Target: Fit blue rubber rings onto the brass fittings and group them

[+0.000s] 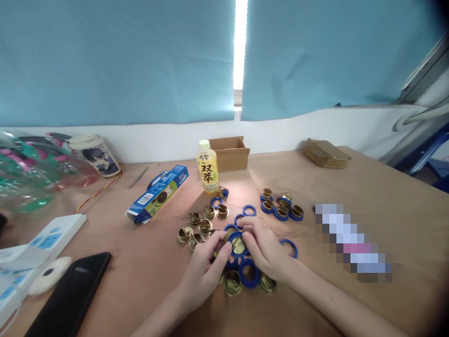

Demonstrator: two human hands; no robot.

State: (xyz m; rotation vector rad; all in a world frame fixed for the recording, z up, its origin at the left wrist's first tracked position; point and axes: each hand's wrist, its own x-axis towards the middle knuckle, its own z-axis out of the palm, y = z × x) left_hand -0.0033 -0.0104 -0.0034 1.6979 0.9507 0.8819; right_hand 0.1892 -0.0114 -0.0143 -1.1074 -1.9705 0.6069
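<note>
A blue ring (237, 236) with a round brass-coloured metal piece (239, 245) inside it is held between both hands, tilted toward me. My left hand (206, 264) is closed on its left side, thumb in front. My right hand (264, 245) pinches the right side, with its fingers reaching over the top. Below the hands lie another blue ring (249, 274) and loose brass pieces (233, 282). More brass pieces (205, 227) are grouped left of the hands. At the right rear, several brass pieces sit in blue rings (282, 213). Parts directly under my hands are partly hidden.
A yellow drink bottle (208, 171) stands before an open cardboard box (229, 154). Leftward are a blue box (157, 194), a phone (70, 295), a power strip (45, 243), a paper cup (96, 155) and spray bottles (63, 166). A pixelated item (354, 243) lies right.
</note>
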